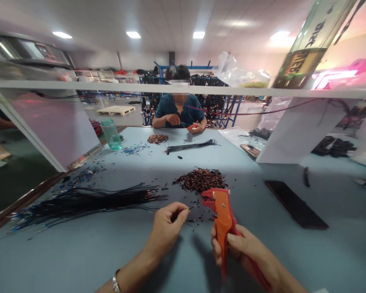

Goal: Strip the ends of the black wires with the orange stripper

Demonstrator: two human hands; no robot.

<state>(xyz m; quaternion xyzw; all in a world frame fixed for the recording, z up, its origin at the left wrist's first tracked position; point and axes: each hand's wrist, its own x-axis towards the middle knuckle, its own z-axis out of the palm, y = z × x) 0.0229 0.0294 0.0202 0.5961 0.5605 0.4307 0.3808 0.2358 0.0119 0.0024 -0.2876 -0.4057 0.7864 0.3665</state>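
Note:
Between the thumb and forefinger of my left hand (167, 224) is a thin black wire (192, 208), pinched near its end, which points right. My right hand (234, 244) is wrapped round the handles of an orange and red wire stripper (223, 209). The stripper's jaws face left, a short way from the wire end and apart from it. A long bundle of black wires (100, 201) with blue ends lies left of my left hand. Just beyond the stripper's head is a heap of small black and copper-coloured scraps (203, 180), with loose bits scattered nearer me.
Across the table (134, 260) sits a person (179, 110) holding a red tool. Near them lie another wire bundle (192, 146) and a scrap heap (157, 138). A green bottle (111, 135) stands at left, a dark phone (295, 203) lies right. A shelf (125, 86) spans above.

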